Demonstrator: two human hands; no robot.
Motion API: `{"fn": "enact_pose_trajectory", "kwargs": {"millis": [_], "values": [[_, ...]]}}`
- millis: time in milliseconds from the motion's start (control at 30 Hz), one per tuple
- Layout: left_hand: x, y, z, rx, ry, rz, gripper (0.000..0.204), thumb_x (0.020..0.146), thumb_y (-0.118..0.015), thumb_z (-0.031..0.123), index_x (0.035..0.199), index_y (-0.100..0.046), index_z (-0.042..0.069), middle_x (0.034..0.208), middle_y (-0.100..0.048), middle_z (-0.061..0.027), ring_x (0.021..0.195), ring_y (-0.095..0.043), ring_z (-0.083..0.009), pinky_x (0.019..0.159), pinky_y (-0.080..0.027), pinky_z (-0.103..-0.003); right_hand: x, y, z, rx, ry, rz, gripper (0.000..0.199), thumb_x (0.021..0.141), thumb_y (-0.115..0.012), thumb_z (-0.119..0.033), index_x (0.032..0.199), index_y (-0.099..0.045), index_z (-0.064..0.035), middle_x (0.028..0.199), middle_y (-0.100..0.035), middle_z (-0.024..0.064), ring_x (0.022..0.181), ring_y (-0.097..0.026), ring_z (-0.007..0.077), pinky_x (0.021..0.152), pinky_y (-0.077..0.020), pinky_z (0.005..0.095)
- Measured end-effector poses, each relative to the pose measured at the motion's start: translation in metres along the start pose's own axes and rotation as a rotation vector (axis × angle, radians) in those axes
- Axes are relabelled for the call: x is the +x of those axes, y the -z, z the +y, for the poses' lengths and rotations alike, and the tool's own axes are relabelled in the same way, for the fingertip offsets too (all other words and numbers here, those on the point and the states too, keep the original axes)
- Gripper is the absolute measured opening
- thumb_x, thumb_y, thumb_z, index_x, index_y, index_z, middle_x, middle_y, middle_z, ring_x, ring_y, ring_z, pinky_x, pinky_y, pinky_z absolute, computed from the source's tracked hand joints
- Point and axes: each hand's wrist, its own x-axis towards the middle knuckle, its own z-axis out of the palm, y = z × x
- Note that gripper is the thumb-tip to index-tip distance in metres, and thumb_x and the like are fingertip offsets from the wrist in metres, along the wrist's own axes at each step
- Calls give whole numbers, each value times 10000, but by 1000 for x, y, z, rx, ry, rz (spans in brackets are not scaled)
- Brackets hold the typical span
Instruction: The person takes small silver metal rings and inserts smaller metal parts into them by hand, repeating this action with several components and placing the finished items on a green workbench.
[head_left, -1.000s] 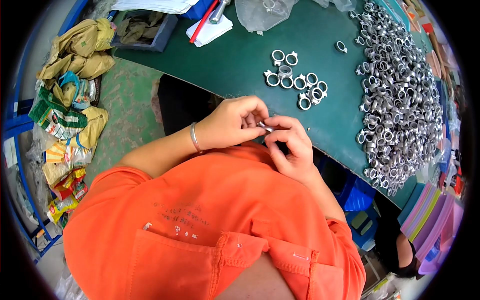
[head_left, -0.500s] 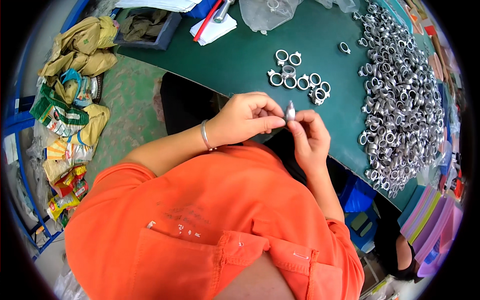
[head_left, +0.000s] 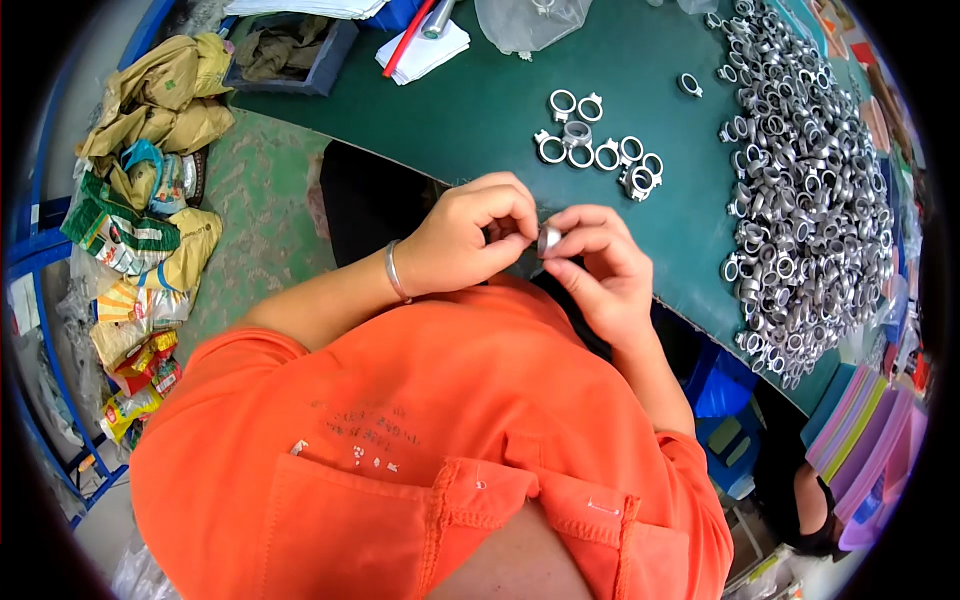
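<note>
Right hand (head_left: pixel 608 272) pinches the ring (head_left: pixel 549 240), likely light, stiff, slick, best rim-held; left hand (head_left: pixel 465 235) curled beside, grip unclear!

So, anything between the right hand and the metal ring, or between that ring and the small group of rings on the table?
Nothing visible between the right hand and the metal ring: its fingers hold it. Toward the small group of rings, only those fingers and green table show.

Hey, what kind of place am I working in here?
Likely a workshop or factory: a large heap of silvery metal rings on a flat green tabletop, and another silvery ring in your right hand.
</note>
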Motion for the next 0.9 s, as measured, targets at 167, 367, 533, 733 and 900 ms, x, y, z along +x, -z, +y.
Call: {"fn": "enact_pose_trajectory", "kwargs": {"millis": [167, 367, 533, 733, 900], "values": [[-6, 6, -9, -72, 157, 145, 134, 789, -585, -114, 841, -552, 4, 934, -513, -38, 738, -528, -54, 630, -454, -180, 9, -2, -9, -451, 110, -128, 223, 704, -599, 127, 857, -629, -33, 1034, -590, 124, 916, -585, 261, 717, -487, 306], [1, -4, -4, -130, 145, 142, 123, 797, -596, -108, 841, -556, 0, 926, -523, -38, 740, -544, -61, 647, -463, -181, 60, 9, 4, -1057, 381, 222, 183, 711, -632, 33, 880, -627, -38, 958, -587, 88, 864, -543, 284, 746, -425, 377], [1, -6, -6, -152, 141, 141, 117, 807, -603, -100, 856, -563, -2, 922, -526, -37, 747, -549, -60, 647, -464, -180, 64, 19, 10, -1240, 273, 191, 148, 766, -609, -38, 914, -627, -41, 1014, -586, 84, 955, -539, 276, 805, -394, 404], [5, -5, -2, -336, 317, 186, 113, 847, -609, -55, 948, -587, -9, 897, -558, -10, 728, -555, -54, 643, -473, -187, 40, 10, 0, -971, 333, 197, 134, 785, -656, 17, 898, -587, 1, 955, -612, 109, 847, -589, 266, 754, -470, 345], [9, -7, 0, -555, 307, 121, 108, 867, -626, -14, 972, -607, -23, 901, -572, -19, 721, -564, -60, 642, -481, -197, 18, -1, 0, -93, -117, 162, 58, 875, -612, -4, 914, -579, 22, 948, -607, 82, 807, -576, 118, 710, -485, 237]]}}
